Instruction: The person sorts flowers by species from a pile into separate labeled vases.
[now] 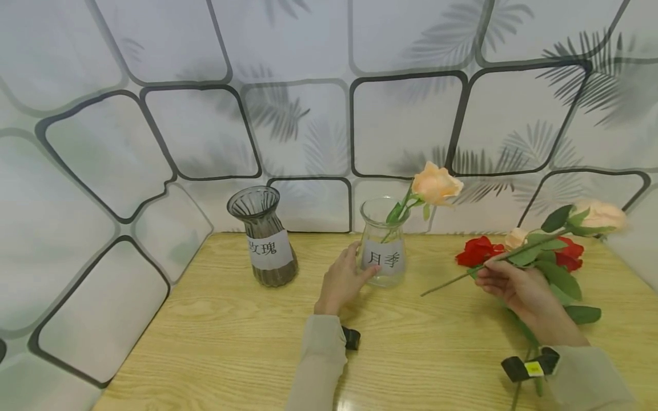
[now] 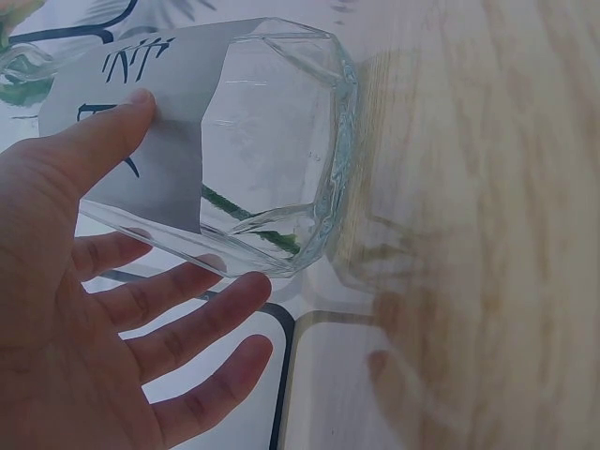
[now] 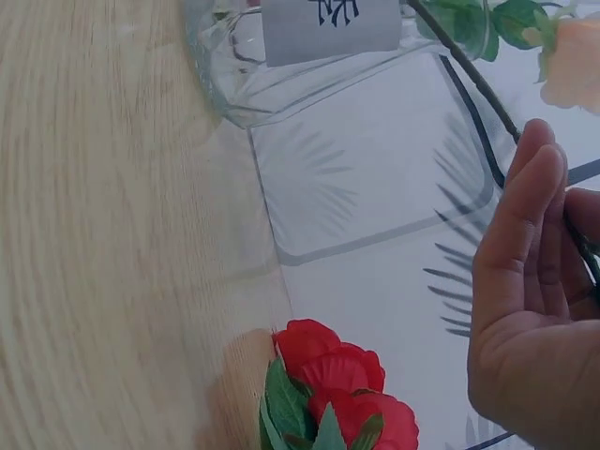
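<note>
A clear glass vase (image 1: 382, 228) with a white paper label reading 月季 stands on the table, a peach rose (image 1: 434, 184) leaning right out of its mouth. My left hand (image 1: 343, 278) holds it from the left, thumb over the label and fingers at the side; the ring and little fingers spread away from the glass in the left wrist view. To the right, my right hand (image 1: 521, 288) pinches the thin stem of another peach rose (image 1: 598, 217). That stem's bare end points left and down, toward the vase, with the bloom off to the right.
A smoky grey vase (image 1: 264, 248) labelled 玫瑰 stands on the left. Red roses (image 1: 480, 251) and a further peach rose (image 1: 516, 238) lie on the wooden table (image 1: 247, 354) beneath and beyond the right hand. A patterned wall (image 1: 298, 125) borders the table's back.
</note>
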A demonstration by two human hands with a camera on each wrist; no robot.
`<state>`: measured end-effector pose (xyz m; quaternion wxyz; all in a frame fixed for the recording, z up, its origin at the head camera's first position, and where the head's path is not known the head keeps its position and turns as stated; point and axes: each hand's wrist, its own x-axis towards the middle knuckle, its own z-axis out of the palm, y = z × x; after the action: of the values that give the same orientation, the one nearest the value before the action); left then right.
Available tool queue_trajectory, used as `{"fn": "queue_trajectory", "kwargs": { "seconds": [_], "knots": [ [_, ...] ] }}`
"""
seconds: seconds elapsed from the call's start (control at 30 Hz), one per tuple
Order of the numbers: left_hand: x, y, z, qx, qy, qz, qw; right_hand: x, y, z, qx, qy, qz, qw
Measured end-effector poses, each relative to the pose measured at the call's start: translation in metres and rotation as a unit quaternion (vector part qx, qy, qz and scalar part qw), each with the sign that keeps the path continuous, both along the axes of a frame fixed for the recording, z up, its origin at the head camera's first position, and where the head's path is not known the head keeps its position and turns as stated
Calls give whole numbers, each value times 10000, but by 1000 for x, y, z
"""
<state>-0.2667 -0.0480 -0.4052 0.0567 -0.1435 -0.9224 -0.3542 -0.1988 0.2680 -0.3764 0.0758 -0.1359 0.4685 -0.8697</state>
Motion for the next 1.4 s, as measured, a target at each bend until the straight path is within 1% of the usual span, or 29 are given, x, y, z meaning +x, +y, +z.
{"fn": "queue_trajectory", "kwargs": {
  "seconds": [0.1, 0.27, 0.53, 0.73, 0.87, 1.1, 1.2, 1.4],
  "knots": [
    [-1, 1, 0, -4, 13, 1, 10000, -1, -3, 2, -284, 101, -89, 9995],
    [-1, 1, 0, -12, 1, -5, 10000, 0, -9, 8, -508, 165, -319, 9981],
    [0, 0, 0, 1, 36, 6, 10000, 1, -18, 22, -278, -192, -518, 9981],
    [0, 0, -1, -9, 9, 0, 10000, -3, -27, 29, -222, 15, -913, 9956],
    [1, 0, 0, -11, 28, -25, 10000, -5, -33, 35, -355, 88, -1134, 9929],
    [1, -1, 0, -6, 28, -33, 10000, -8, -44, 46, -475, -21, -1286, 9906],
    [1, -1, 0, -19, 64, -37, 10000, -10, -48, 48, -535, -18, -1391, 9888],
    [0, -1, -1, -26, 73, -17, 10000, -12, -52, 50, -606, -112, -1452, 9875]
  ]
}}
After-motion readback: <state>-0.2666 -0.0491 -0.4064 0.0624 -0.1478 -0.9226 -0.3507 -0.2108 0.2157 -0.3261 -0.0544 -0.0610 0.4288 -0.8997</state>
